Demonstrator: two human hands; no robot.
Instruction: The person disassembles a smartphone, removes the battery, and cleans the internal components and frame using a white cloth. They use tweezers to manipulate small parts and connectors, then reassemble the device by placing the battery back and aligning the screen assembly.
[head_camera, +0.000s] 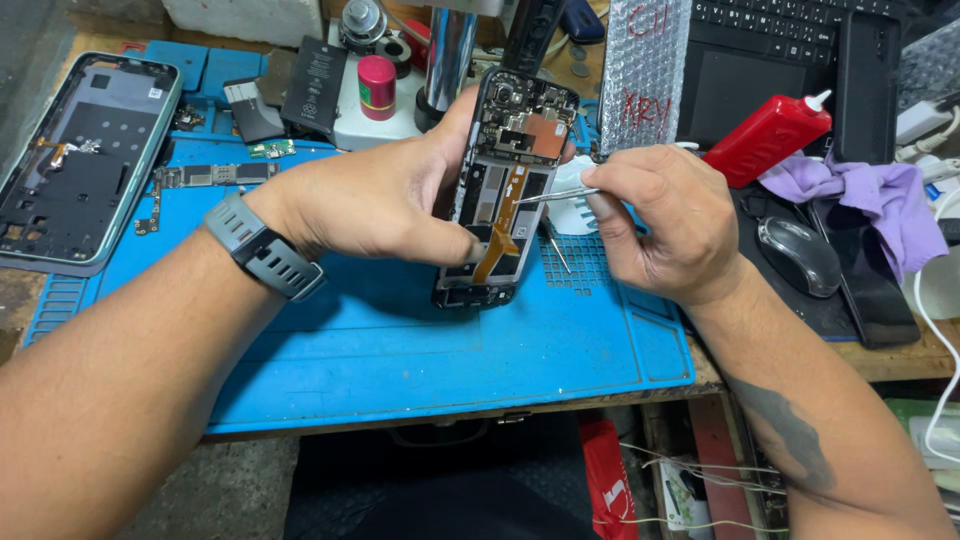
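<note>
Near edge: both forearms enter from the bottom corners, elbows cut off by the frame; under the bench edge, clutter and a red bag (607, 480), hard to make out. Blue work mat (400, 350) covers the bench centre.

Left hand (375, 200), grey watch (263, 246) on the wrist, is wrapped around the opened phone (503, 190), which is held upright just above the mat centre, back cover off, boards and an orange flex cable showing. The thumb crosses its lower left side; the other fingers are hidden behind the body. Right hand (665, 225) is closed in a pinch on metal tweezers (555, 195), tip touching the phone's middle right; exactly what the tip meets is too small to tell.

Left, an empty phone frame (75, 160) is partly cut off at the edge. Right, mouse (800, 255), purple cloth (880, 195), red squeeze bottle (765, 135). Far: loose battery (315, 85), bubble-wrap pouch (645, 70), laptop keyboard (770, 30) cut off at the top.
</note>
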